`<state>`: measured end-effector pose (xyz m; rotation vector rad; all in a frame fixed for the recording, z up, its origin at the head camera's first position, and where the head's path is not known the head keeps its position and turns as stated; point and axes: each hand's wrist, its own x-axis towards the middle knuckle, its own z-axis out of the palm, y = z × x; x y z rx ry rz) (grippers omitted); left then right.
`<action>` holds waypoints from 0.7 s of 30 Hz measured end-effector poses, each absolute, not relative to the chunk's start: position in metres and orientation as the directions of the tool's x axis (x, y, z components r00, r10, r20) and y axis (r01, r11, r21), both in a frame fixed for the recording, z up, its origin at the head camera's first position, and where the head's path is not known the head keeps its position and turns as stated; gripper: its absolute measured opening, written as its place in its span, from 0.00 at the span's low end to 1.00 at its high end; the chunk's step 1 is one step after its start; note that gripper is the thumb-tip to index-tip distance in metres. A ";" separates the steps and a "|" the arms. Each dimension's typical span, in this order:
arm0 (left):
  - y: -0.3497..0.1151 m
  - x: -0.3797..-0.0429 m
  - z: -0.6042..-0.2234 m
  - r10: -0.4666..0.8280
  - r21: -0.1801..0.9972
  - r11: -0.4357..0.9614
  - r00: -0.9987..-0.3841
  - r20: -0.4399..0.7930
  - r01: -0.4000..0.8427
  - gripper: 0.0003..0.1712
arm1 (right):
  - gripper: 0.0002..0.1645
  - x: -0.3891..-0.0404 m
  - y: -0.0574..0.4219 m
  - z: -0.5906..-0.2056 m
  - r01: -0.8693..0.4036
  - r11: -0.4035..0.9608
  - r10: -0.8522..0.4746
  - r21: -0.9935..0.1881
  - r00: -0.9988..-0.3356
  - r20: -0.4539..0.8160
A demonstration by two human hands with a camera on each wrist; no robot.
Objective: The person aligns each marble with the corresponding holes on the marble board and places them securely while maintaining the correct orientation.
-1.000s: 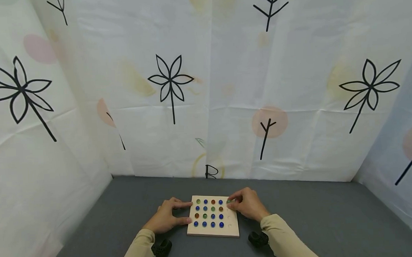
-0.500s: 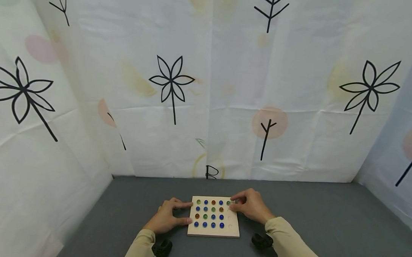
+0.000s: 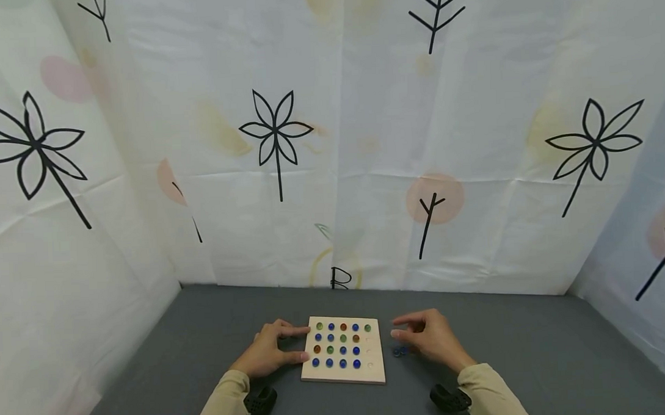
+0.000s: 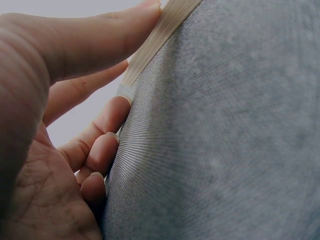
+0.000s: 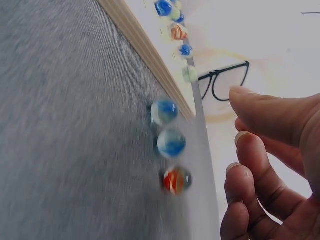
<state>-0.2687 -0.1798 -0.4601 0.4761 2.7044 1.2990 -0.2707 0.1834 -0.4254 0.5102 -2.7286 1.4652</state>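
Note:
A pale wooden board (image 3: 378,372) lies on the grey table, with rows of blue, green and amber marbles in its hollows. At the top of its right column sits a green marble (image 3: 367,328); bare hollows show below it. My left hand (image 3: 270,350) touches the board's left edge with thumb and index fingertip, the two spread apart. Right of the board, my right hand (image 3: 435,339) hovers with thumb and index finger apart, holding nothing. Near it on the table, the right wrist view shows two blue-and-white marbles (image 5: 171,143) and a red-and-clear marble (image 5: 177,180).
The grey tabletop (image 3: 231,302) extends around the board. White fabric walls (image 3: 363,139) with printed plants enclose its back and sides. Black straps (image 3: 450,399) show at both wrists, by beige sleeves (image 3: 221,401).
My right hand has let go of the green marble in the top right hollow and moved right, off the board, towards the loose marbles. The left hand stays put.

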 end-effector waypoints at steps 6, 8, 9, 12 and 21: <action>-0.180 -0.268 -0.460 0.314 0.773 0.592 -0.949 0.039 0.228 0.32 | 0.19 -0.262 0.199 -0.428 -0.270 0.546 -0.259 -0.793 -0.955 0.146; -0.180 -0.268 -0.460 0.312 0.773 0.593 -0.949 0.036 0.225 0.32 | 0.19 -0.260 0.203 -0.430 -0.255 0.565 -0.244 -0.785 -0.960 0.136; -0.180 -0.268 -0.460 0.311 0.773 0.594 -0.950 0.035 0.223 0.32 | 0.19 -0.259 0.205 -0.430 -0.251 0.570 -0.240 -0.782 -0.962 0.134; -0.180 -0.267 -0.460 0.306 0.773 0.597 -0.951 0.029 0.216 0.32 | 0.19 -0.258 0.209 -0.433 -0.238 0.582 -0.230 -0.778 -0.965 0.123; -0.180 -0.268 -0.461 0.313 0.775 0.592 -0.949 0.034 0.223 0.32 | 0.16 -0.258 0.213 -0.443 -0.171 0.609 -0.184 -0.775 -0.980 0.071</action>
